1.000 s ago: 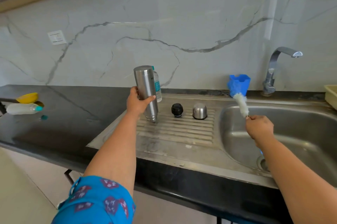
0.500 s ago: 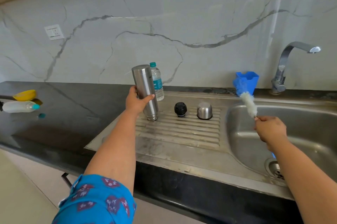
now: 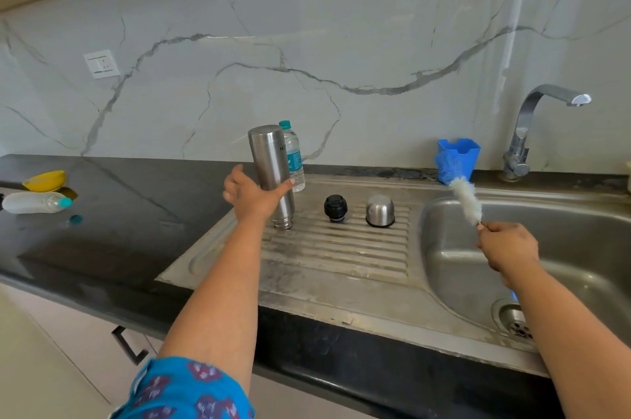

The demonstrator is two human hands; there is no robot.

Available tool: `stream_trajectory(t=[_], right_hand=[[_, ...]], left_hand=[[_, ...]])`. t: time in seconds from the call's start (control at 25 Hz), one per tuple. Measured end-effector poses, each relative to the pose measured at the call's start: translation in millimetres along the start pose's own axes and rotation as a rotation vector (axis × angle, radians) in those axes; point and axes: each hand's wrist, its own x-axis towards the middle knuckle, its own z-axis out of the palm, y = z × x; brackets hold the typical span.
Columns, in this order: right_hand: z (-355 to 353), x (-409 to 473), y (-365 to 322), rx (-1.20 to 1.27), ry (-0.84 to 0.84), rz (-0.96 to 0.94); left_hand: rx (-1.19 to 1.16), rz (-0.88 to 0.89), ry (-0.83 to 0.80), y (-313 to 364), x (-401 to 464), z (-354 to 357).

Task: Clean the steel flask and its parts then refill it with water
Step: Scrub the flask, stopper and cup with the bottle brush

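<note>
left hand rests loosely open against the flask, which stands inverted on the drainboard; stopper and cup sit beside it; right hand grips a brush over the sink.

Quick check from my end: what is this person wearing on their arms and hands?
Both forearms are bare. The left hand and right hand show no gloves. On the left arm, a bright blue sleeve with dark purple-and-white motifs ends above the elbow. No sleeve shows on the right arm.
</note>
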Motion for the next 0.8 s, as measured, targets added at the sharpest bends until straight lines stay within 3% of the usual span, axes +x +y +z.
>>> stream_trajectory(t=[0.08,0.12,0.2,0.28,0.4,0.52,0.68,0.8], right_hand=[[-3,-3,-1,0.007,0.002,-0.001],[-4,-4,-1,0.009,0.002,-0.002],[-6,-6,-2,0.011,0.004,-0.012],[-8,-9,-4,0.016,-0.003,-0.026],[-13,-9,-6,0.035,-0.008,-0.04],[-15,-9,-7,0.035,-0.016,-0.049],[-25,-8,-11,-0.028,-0.011,-0.099],[-45,3,-25,-0.147,0.078,-0.21]], left_hand=[[0.139,0.259,0.265,9,-29,8],[0.205,0.425,0.319,12,-43,17],[0.294,0.697,0.262,18,-60,38],[0.32,0.793,0.033,22,-60,59],[0.303,0.471,-0.396,29,-51,85],[0.309,0.193,-0.568,30,-42,102],[0.186,0.127,-0.46,32,-44,105],[-0.225,-0.019,-0.22,52,-56,90]])
